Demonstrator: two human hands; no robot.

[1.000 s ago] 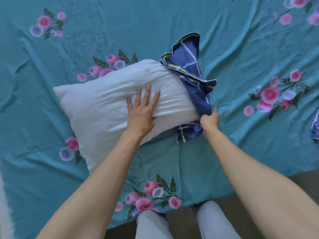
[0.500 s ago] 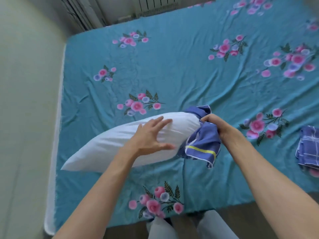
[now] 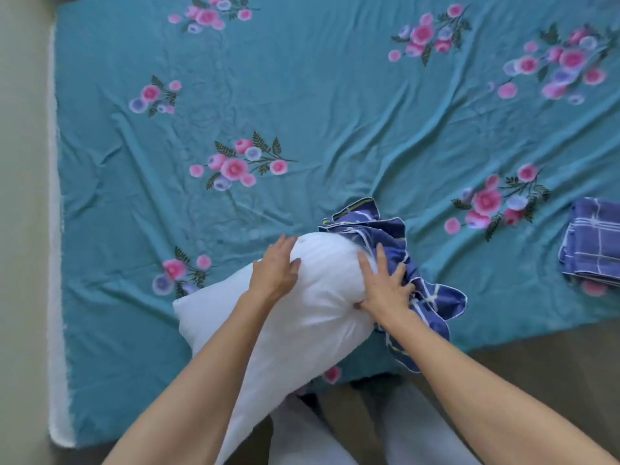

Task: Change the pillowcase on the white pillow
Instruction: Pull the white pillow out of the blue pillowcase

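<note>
A: What sits nearest the camera?

B: The white pillow, propped at the near edge of the bed and leaning toward the person's legs, its far end at 12 o'clock.

A: And the hands?

B: The left hand lies flat on the pillow's upper left side, fingers straight and close together. The right hand presses the pillow's right side, fingers spread wide, their tips at the bunched cloth.

A: Which cloth?

B: The blue checked pillowcase, gathered round the pillow's far end and trailing down its 3 o'clock side.

A: Anything farther out?

B: A folded blue checked pillowcase lies on the teal flowered sheet at 3 o'clock, well apart from the pillow.
</note>
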